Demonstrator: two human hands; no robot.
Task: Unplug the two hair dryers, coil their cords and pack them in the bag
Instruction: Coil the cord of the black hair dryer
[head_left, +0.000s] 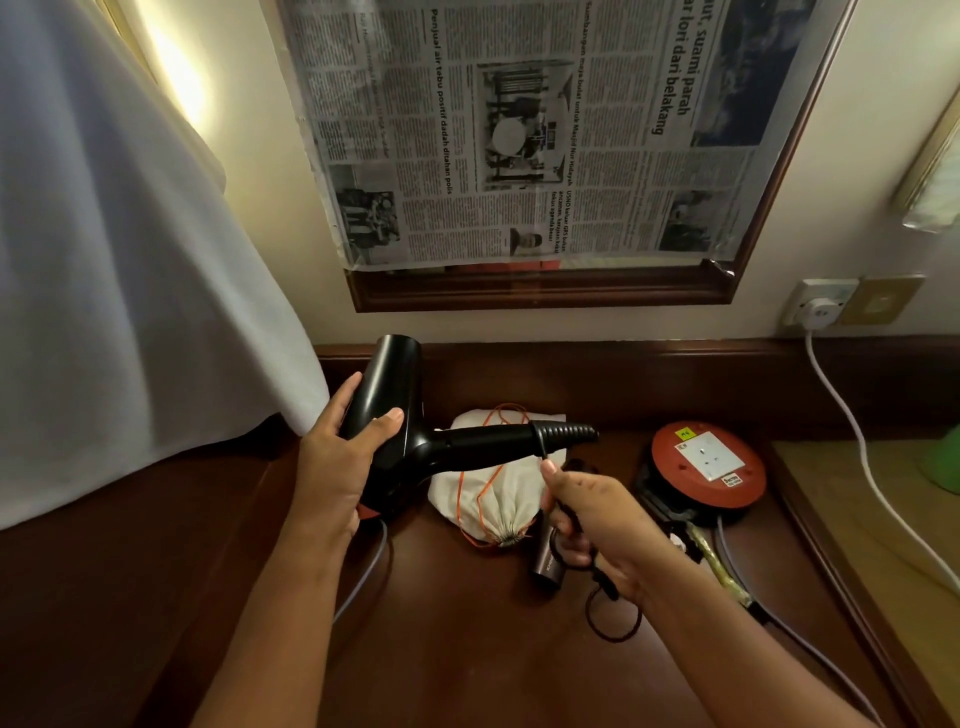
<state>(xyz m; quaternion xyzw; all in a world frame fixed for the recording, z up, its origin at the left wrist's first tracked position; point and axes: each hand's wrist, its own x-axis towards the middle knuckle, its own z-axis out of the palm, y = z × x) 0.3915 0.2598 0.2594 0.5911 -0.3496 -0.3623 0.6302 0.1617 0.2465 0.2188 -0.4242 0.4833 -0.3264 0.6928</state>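
My left hand (340, 457) grips the barrel of a black hair dryer (415, 431), held above the dark wooden table (467, 649) with its handle pointing right. My right hand (592, 519) holds the dryer's black cord (605, 618), which runs up to the ribbed end of the handle and loops down onto the table. A dark cylindrical part (545, 558), possibly the second dryer, lies under my right hand, mostly hidden. A white drawstring bag (493, 499) with an orange cord lies on the table behind the handle, its mouth gathered.
A round red extension reel (709, 470) with a socket sits at the right, grey cables trailing from it. A white plug (818, 306) sits in the wall socket, its white cord hanging down. White cloth (130, 286) drapes at the left. A newspaper-covered mirror (519, 130) hangs above.
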